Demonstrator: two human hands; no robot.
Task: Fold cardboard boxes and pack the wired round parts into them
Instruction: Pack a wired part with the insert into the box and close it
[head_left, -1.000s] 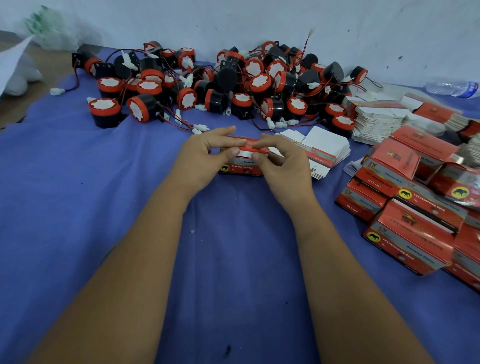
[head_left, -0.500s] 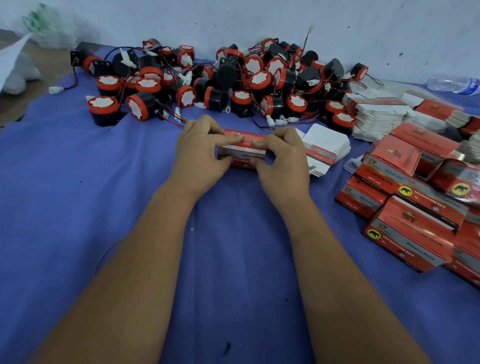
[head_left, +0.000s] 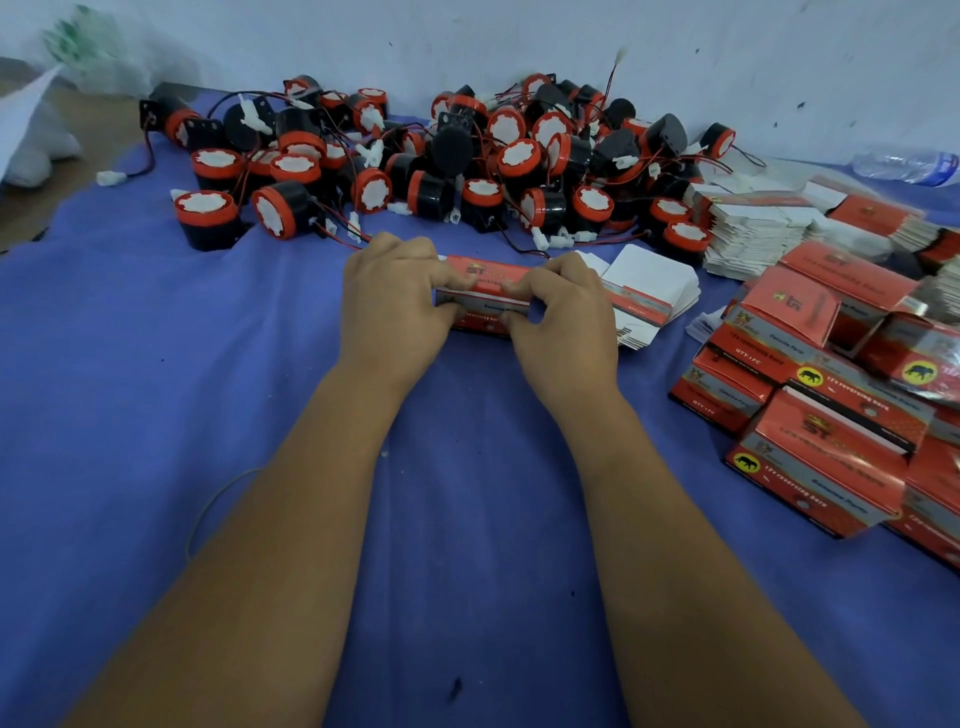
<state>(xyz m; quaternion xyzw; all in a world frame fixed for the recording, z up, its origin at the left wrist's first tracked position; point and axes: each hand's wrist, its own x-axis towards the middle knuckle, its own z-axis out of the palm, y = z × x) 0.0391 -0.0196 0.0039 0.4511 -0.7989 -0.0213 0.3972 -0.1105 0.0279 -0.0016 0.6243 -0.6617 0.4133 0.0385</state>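
Observation:
A small red cardboard box (head_left: 487, 297) sits on the blue cloth at the centre, held between both hands. My left hand (head_left: 395, 306) grips its left end with fingers curled over the top. My right hand (head_left: 563, 317) pinches its right end, fingertips on the front face. Behind the box lies a heap of black round parts with red caps (head_left: 467, 161), trailing red and black wires with white plugs. The box's ends are hidden by my fingers.
Flat unfolded box blanks (head_left: 649, 291) lie just right of my hands, with taller stacks (head_left: 753, 234) behind them. Folded red boxes (head_left: 831, 415) are piled at the right. A plastic bottle (head_left: 909, 166) lies by the wall. Blue cloth (head_left: 156, 415) covers the table.
Both hands have closed further round the box and pressed it lower and flatter on the cloth; the fingers moved from the top edge onto its front face.

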